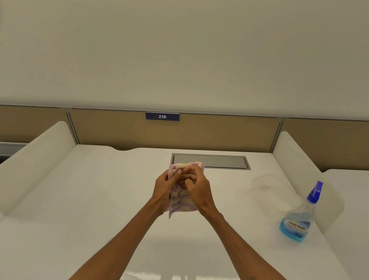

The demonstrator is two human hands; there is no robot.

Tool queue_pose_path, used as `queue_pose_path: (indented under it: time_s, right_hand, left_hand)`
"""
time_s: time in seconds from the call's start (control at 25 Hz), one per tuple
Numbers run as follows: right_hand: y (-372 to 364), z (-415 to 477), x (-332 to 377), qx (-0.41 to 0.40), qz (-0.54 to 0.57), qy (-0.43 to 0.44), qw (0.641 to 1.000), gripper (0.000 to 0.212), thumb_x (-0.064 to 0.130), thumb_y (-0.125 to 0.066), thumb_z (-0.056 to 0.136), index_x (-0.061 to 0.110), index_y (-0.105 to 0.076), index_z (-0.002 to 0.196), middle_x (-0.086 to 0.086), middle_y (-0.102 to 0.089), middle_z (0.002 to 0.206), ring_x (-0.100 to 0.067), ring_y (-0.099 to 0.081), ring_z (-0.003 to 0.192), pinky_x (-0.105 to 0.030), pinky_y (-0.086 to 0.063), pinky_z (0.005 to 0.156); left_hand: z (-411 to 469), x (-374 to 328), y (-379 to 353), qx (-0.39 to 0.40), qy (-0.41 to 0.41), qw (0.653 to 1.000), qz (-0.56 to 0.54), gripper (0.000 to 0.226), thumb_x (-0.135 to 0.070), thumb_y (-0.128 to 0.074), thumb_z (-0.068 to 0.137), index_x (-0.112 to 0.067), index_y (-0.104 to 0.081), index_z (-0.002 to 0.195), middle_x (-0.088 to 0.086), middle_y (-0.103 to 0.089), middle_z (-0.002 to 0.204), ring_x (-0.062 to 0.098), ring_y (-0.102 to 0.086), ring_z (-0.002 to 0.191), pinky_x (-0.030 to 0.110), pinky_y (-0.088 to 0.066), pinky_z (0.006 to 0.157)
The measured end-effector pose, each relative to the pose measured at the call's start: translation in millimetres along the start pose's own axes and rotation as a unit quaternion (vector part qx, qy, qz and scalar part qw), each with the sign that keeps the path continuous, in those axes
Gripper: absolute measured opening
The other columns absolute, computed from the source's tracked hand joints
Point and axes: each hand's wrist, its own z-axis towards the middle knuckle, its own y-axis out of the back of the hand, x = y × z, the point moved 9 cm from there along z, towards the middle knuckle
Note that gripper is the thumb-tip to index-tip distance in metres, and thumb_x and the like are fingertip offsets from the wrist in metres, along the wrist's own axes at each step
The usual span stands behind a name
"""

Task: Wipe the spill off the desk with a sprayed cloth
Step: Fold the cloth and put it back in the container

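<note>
A purple, pink and yellow striped cloth is bunched up between both hands above the middle of the white desk. My left hand grips its left side and my right hand grips its right side, fingers curled into the fabric. A clear spray bottle with blue liquid and a blue trigger head stands upright on the desk, well to the right of my hands. No spill shows on the glossy desk surface.
A clear plastic container lies just left of the bottle. White side dividers bound the desk left and right. A grey cable hatch sits at the back, below a tan panel with a "216" tag.
</note>
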Motion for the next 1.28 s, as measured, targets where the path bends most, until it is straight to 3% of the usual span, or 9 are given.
queue_pose_path:
  time_s: [0.16,0.24,0.36,0.44,0.56,0.68,0.84,0.96,1.28]
  right_hand:
    - [38,-8,-11,-0.109,0.035,0.018,0.993,0.013,0.025,-0.052,0.091,0.03,-0.052,0.102,0.002,-0.067,0.086,-0.014,-0.069,0.071,-0.028,-0.06,0.064]
    - [61,-9,-23,-0.132,0.055,0.004,0.99,0.027,0.035,-0.058,0.089,0.03,-0.051,0.114,0.003,-0.061,0.098,-0.011,-0.06,0.083,-0.023,-0.055,0.067]
    - [62,-5,-47,0.009,0.098,-0.048,0.994,0.043,0.044,-0.067,0.087,0.024,-0.056,0.124,0.004,-0.063,0.118,-0.013,-0.06,0.106,-0.025,-0.053,0.086]
    - [58,-9,-53,0.091,0.115,-0.06,0.987,0.035,0.046,-0.072,0.084,0.024,-0.066,0.11,0.005,-0.071,0.108,-0.013,-0.066,0.102,-0.025,-0.056,0.084]
    - [62,-10,-53,0.093,0.114,-0.053,0.988,0.032,0.05,-0.074,0.081,0.025,-0.068,0.1,0.002,-0.073,0.097,-0.012,-0.067,0.089,-0.025,-0.057,0.075]
    - [62,-7,-49,0.092,0.091,-0.031,0.991,0.033,0.055,-0.07,0.083,0.027,-0.066,0.1,0.001,-0.071,0.097,-0.011,-0.066,0.084,-0.026,-0.056,0.071]
    - [55,-1,-47,0.105,0.076,-0.042,0.991,0.036,0.06,-0.07,0.08,0.029,-0.068,0.1,0.001,-0.072,0.097,-0.013,-0.068,0.085,-0.028,-0.056,0.074]
    - [49,11,-47,0.108,0.076,-0.057,0.99,0.033,0.056,-0.071,0.083,0.029,-0.069,0.102,0.001,-0.073,0.099,-0.017,-0.07,0.09,-0.03,-0.058,0.079]
    - [36,39,-89,0.186,0.149,-0.203,0.95,0.054,0.053,-0.057,0.09,0.02,-0.057,0.133,-0.008,-0.068,0.125,-0.029,-0.066,0.114,-0.039,-0.057,0.089]
  left_hand:
    - [-5,5,-4,-0.013,0.006,1.0,0.019,0.02,-0.032,-0.062,0.096,-0.016,-0.071,0.102,0.005,-0.077,0.093,0.019,-0.074,0.082,0.025,-0.058,0.067]
    - [-7,3,-8,-0.01,0.004,1.0,0.019,0.021,-0.034,-0.06,0.096,-0.017,-0.069,0.104,0.004,-0.076,0.096,0.02,-0.073,0.086,0.026,-0.059,0.07]
    - [-12,-6,-17,0.019,-0.003,1.0,0.003,0.035,-0.043,-0.061,0.089,-0.015,-0.068,0.109,0.006,-0.075,0.101,0.022,-0.073,0.09,0.028,-0.059,0.073]
    - [-14,-10,-24,0.049,-0.006,0.999,-0.01,0.041,-0.044,-0.062,0.089,-0.012,-0.067,0.114,0.01,-0.074,0.107,0.024,-0.072,0.094,0.033,-0.059,0.078]
    - [-13,-14,-26,0.086,-0.009,0.996,0.026,0.04,-0.045,-0.061,0.094,-0.014,-0.067,0.119,0.009,-0.073,0.111,0.024,-0.071,0.097,0.035,-0.059,0.079]
    - [-2,-34,-22,0.105,-0.036,0.983,0.146,0.045,-0.061,-0.061,0.083,-0.028,-0.069,0.113,-0.006,-0.074,0.105,0.014,-0.07,0.094,0.024,-0.057,0.073]
    - [14,-44,-37,0.225,-0.035,0.915,0.332,0.045,-0.066,-0.06,0.08,-0.035,-0.07,0.112,-0.012,-0.072,0.103,0.011,-0.07,0.093,0.017,-0.055,0.07]
    - [32,-40,-40,0.241,-0.036,0.881,0.405,0.044,-0.063,-0.062,0.082,-0.026,-0.075,0.1,-0.004,-0.074,0.091,0.018,-0.071,0.083,0.02,-0.056,0.07]
    - [93,-49,-6,0.187,0.005,0.936,0.299,0.039,-0.056,-0.061,0.089,-0.022,-0.077,0.095,-0.003,-0.077,0.091,0.015,-0.074,0.083,0.02,-0.056,0.069]
